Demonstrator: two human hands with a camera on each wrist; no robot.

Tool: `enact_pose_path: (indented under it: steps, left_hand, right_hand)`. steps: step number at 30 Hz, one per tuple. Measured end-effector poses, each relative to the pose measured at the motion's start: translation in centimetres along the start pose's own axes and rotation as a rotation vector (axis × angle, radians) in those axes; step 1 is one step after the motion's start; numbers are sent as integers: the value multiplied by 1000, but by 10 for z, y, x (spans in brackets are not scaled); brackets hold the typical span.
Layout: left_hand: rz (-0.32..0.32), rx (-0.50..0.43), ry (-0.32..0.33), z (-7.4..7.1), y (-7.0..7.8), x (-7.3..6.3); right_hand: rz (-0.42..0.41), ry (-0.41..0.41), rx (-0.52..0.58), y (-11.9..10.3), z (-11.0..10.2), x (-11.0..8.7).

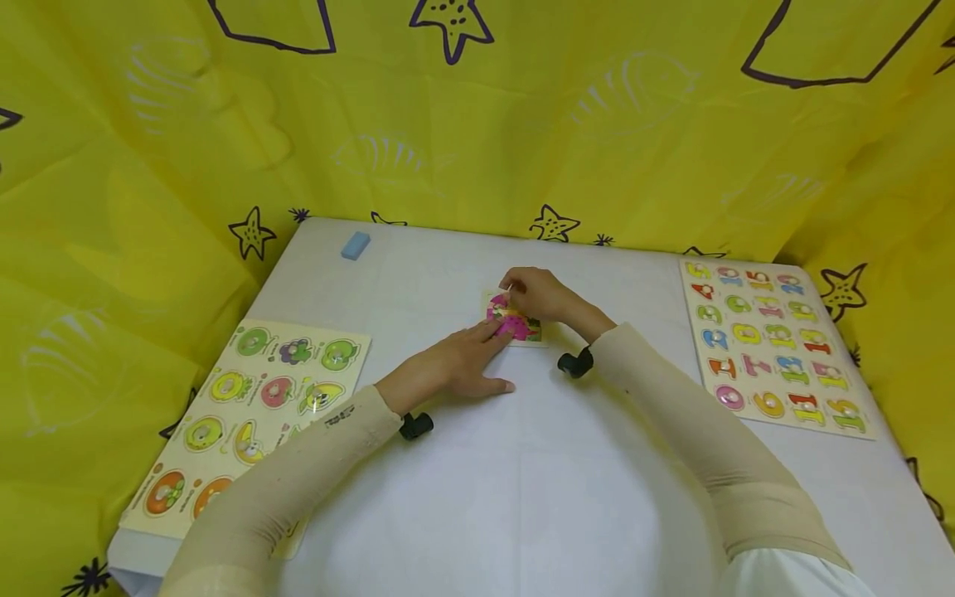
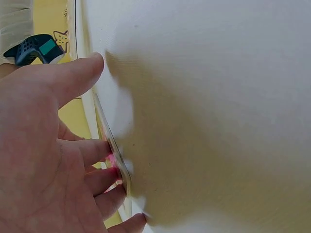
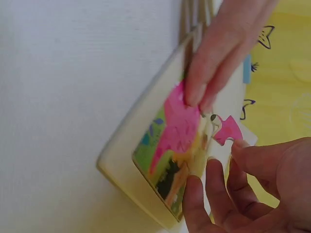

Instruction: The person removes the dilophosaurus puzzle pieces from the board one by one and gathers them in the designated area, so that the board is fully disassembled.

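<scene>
A small jigsaw puzzle (image 1: pixel 513 328) with a pink figure and a pale wooden frame (image 3: pixel 124 145) lies near the middle of the table. My left hand (image 1: pixel 468 361) rests its straight fingertips on the pink part, thumb spread out on the table side. In the left wrist view the left hand (image 2: pixel 53 126) hides most of the puzzle. At the puzzle's far right, my right hand (image 1: pixel 539 292) pinches a pink puzzle piece (image 3: pixel 228 130) between thumb and fingers. In the right wrist view the right hand (image 3: pixel 262 179) holds that piece just above the frame's edge.
A fruit puzzle board (image 1: pixel 257 356) lies on the left of the white table (image 1: pixel 515 497), partly under the left sleeve. On the right lies a number puzzle board (image 1: pixel 783 348). A blue block (image 1: pixel 356 245) sits at the back left. Yellow curtains (image 1: pixel 477 124) surround the table.
</scene>
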State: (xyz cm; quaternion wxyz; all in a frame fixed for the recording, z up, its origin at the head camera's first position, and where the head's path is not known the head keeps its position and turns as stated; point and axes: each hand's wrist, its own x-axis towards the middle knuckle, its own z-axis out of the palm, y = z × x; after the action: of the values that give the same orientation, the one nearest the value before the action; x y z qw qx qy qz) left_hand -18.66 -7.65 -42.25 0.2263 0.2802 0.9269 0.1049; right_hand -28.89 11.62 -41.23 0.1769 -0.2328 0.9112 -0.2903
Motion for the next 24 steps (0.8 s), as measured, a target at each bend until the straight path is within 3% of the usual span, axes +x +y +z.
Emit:
enact_pose_path:
  steps: [5, 10, 14, 24]
  left_hand:
    - [-6, -3, -3, 0, 0, 1]
    - [-9, 8, -3, 0, 0, 1]
    - [-4, 9, 3, 0, 1, 0]
    - [-3, -1, 5, -1, 3, -3]
  right_hand:
    - [5, 29, 71, 5, -17, -9]
    - [-14, 114, 56, 18, -38, -24]
    - [18, 161, 46, 36, -55, -37]
    - [107, 147, -7, 76, -81, -69]
